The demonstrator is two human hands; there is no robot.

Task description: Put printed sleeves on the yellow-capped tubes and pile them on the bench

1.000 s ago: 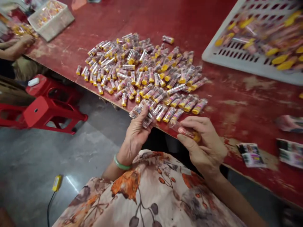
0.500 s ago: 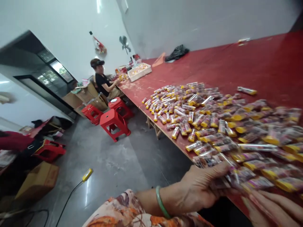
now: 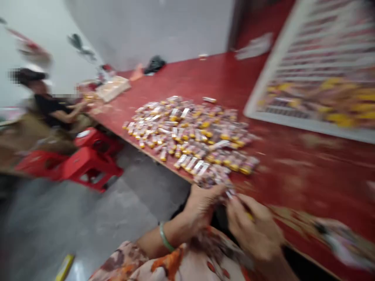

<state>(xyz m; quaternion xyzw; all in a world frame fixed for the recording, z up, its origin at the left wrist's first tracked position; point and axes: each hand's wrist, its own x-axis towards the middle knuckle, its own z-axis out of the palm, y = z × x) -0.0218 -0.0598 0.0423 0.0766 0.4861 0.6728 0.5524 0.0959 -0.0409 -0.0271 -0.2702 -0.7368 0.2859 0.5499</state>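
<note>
My left hand (image 3: 202, 205), below a green bangle, is closed on a crinkled clear plastic packet (image 3: 213, 176) at the table's front edge. Right beside it, my right hand (image 3: 254, 226) has its fingers pinched together near the same packet. A bit of yellow shows between those fingers, but blur hides what it belongs to. Just beyond both hands spreads a pile of small clear-wrapped packets (image 3: 187, 132) with yellow ends, lying on the red table (image 3: 187, 84).
A white crate (image 3: 252, 111) of similar packets stands at the right. Loose plastic (image 3: 342, 242) lies near the front right edge. Far left, a person (image 3: 55, 105) sits at the table by another white tray (image 3: 114, 89). Red stools (image 3: 90, 164) stand on the floor at the left.
My view has swung to the right, bringing the white crate into sight. Both hands now appear further left in the picture, still close together, and the right hand shows more fully.
</note>
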